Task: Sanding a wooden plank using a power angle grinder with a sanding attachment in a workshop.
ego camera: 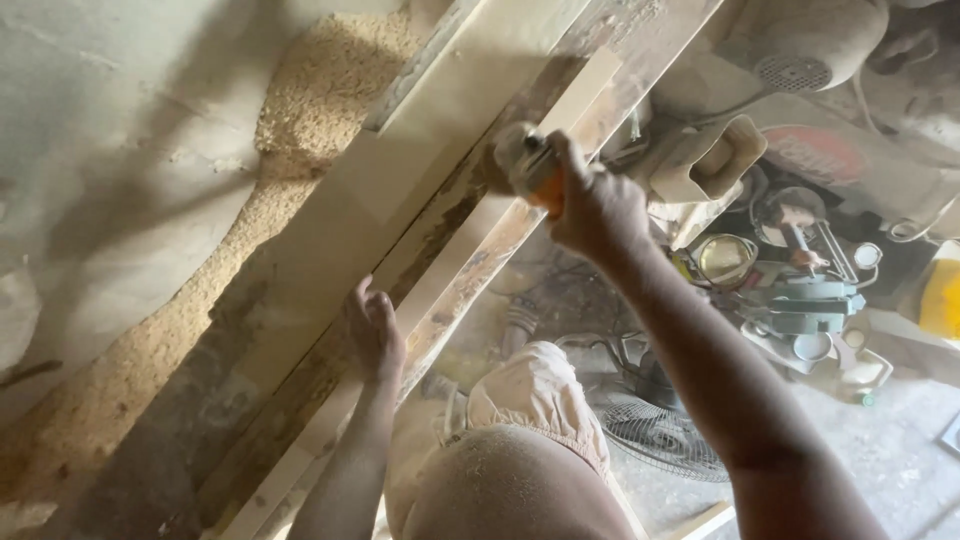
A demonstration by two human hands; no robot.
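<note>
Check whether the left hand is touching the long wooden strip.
Touching. The head view shows the left hand pressed flat on the long wooden strip, fingers over its edge, with no gap.

A woodworking workshop: heaps of sawdust (320,90) lie beside a worn bench (300,390) carrying long pale boards (440,110), while dusty power tools (800,300), a motor (800,45) and a fan grille (660,435) crowd the floor

A small handheld power tool with an orange body and dusty grey head (528,165) rests tilted against a long, pale narrow wooden strip (470,250). The strip runs diagonally from lower left to upper right along a worn, stained wooden bench edge (300,390).
</note>
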